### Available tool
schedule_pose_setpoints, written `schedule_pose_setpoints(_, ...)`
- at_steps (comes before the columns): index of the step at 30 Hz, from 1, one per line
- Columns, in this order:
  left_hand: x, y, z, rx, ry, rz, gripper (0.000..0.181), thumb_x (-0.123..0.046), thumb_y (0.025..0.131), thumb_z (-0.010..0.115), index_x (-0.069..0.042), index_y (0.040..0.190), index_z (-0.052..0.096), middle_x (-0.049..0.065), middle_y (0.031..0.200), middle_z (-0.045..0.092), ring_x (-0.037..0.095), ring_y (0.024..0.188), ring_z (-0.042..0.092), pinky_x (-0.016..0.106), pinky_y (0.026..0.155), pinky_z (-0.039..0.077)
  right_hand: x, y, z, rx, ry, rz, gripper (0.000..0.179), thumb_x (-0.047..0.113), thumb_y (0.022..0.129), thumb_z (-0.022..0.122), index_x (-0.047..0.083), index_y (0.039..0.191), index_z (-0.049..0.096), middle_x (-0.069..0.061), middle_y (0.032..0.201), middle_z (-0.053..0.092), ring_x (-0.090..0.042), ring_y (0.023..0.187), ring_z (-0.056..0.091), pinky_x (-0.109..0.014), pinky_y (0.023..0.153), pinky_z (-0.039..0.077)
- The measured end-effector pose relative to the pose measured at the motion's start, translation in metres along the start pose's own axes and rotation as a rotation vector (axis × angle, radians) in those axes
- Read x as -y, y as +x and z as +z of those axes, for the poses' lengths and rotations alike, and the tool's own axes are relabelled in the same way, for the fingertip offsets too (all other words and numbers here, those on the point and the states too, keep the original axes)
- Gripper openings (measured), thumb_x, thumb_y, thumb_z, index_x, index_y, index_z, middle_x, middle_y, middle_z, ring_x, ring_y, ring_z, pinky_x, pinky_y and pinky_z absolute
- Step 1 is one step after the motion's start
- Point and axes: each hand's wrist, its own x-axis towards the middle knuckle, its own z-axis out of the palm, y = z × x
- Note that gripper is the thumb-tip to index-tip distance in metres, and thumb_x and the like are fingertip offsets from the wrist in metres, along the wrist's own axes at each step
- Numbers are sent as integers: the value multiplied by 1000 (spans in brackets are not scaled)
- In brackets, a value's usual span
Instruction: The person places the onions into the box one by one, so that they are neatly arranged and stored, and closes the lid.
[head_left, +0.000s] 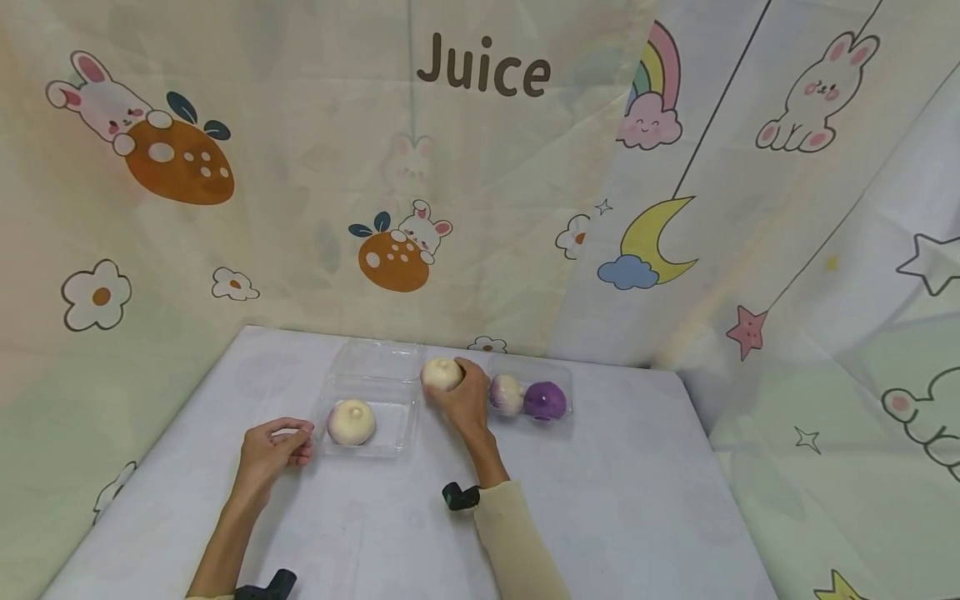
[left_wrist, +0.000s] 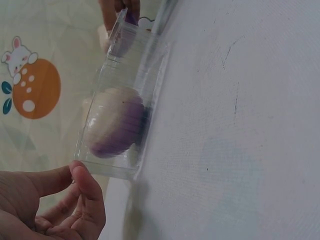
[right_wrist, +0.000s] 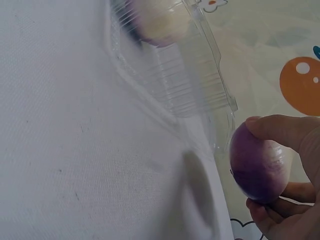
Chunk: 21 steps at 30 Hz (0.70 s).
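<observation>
My right hand (head_left: 462,396) holds a round cream-and-purple turnip-like ball (right_wrist: 260,162) between thumb and fingers. It is raised above the table, between two clear plastic boxes. The left box (head_left: 390,429) lies with its lid folded back, and another such ball (head_left: 351,422) sits in its left part, purple on the underside. At that box's left edge is my left hand (head_left: 273,450); its thumb and index fingertip (left_wrist: 87,182) pinch the corner in the left wrist view. The other fingers are curled below.
To the right stands the second clear box (head_left: 531,367), holding a pale ball (head_left: 507,395) and a deep purple one (head_left: 545,401). Both boxes are near the far edge of the white table (head_left: 622,500), before a printed cloth backdrop (head_left: 495,167).
</observation>
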Motion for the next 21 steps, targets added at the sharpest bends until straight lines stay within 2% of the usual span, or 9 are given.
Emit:
schedule_pose_setpoints(5,0,0,0,-1,3,-5,36,-12,107,72,16,128,64,3,77,78,10,66,74,24,63,67,2,0,-2,-8,48,16,64,18,70,100,-5,124,74,-22,120,79,-37,114,76,-52,101,64)
schedule_pose_setpoints(11,-1,0,1,-6,7,-11,36,-12,107,71,16,128,65,3,78,79,10,67,74,24,64,67,7,1,-3,-13,74,14,62,19,68,102,-2,120,76,-19,116,80,-32,106,79,-44,91,67)
schedule_pose_setpoints(16,-1,-1,1,-6,7,-10,36,-12,107,71,16,128,64,3,78,79,9,66,74,24,64,67,8,0,-4,8,74,31,62,21,68,103,0,120,77,-16,114,81,-26,101,77,-34,86,63)
schedule_pose_setpoints(21,-1,-1,1,-10,7,-5,36,-11,106,71,16,128,64,3,78,79,9,66,74,24,64,67,6,-1,-5,26,82,19,61,22,68,102,1,120,78,-15,113,82,-25,100,76,-31,85,60)
